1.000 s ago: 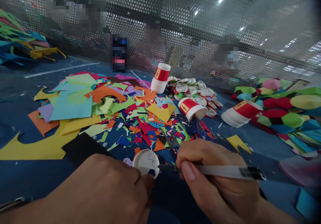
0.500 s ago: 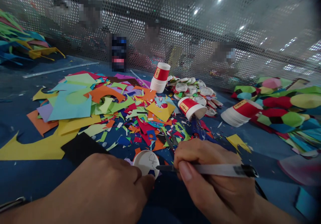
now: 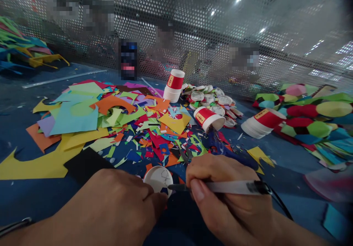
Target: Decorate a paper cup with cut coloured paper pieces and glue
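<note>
My left hand (image 3: 118, 202) is closed at the edge of a round white paper cup bottom (image 3: 154, 179), its thumb and forefinger pressed together at the rim. Thin dark lines are drawn inside it, and a small dark blue patch (image 3: 164, 191) shows near my thumb. In my right hand (image 3: 226, 198) is a pen (image 3: 231, 187) with a clear barrel, gripped for writing. Its tip rests at the right side of the cup bottom, by the drawn lines. Beyond my right hand lie scissors (image 3: 186, 154), partly hidden, and a blue glue gun (image 3: 220, 148).
Coloured paper scraps (image 3: 77, 106) cover the table's left and middle. Red-and-white paper cups (image 3: 174, 85) stand stacked; one cup (image 3: 207, 119) lies tipped over. White discs (image 3: 209, 99) are heaped behind it. Colourful paper shapes (image 3: 311, 110) lie right, before a perforated screen (image 3: 198, 29).
The view has shifted slightly. The pen, both hands and the cup bottom keep nearly the same arrangement, with the pen tip still at the drawn lines.
</note>
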Motion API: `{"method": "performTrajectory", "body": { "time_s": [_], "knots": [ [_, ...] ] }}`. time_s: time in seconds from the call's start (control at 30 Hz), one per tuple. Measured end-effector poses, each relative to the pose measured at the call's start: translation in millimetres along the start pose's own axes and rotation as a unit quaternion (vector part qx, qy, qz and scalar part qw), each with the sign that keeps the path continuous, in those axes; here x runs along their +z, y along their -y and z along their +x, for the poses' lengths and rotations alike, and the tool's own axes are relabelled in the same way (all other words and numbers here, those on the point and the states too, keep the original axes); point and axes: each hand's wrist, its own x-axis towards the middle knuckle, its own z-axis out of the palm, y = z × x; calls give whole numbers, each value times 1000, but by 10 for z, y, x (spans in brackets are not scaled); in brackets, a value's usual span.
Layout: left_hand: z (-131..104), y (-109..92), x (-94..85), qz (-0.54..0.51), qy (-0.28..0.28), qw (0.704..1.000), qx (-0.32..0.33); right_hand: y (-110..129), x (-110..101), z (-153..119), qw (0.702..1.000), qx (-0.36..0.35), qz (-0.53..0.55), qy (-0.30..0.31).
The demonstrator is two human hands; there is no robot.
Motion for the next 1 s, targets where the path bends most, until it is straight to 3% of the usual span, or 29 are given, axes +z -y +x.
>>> {"method": "performTrajectory", "body": {
  "time_s": [0.33, 0.67, 1.0],
  "knots": [
    [-9, -41, -81, 22, 7, 1000, -3, -22, 23, -6, 999, 3, 50, 16],
    [6, -66, -141, 47, 12, 999, -6, -42, 54, -27, 999, -1, 35, 22],
    [-7, -90, -67, 65, -46, 997, 12, -47, 57, -33, 999, 4, 43, 25]
  ]
}}
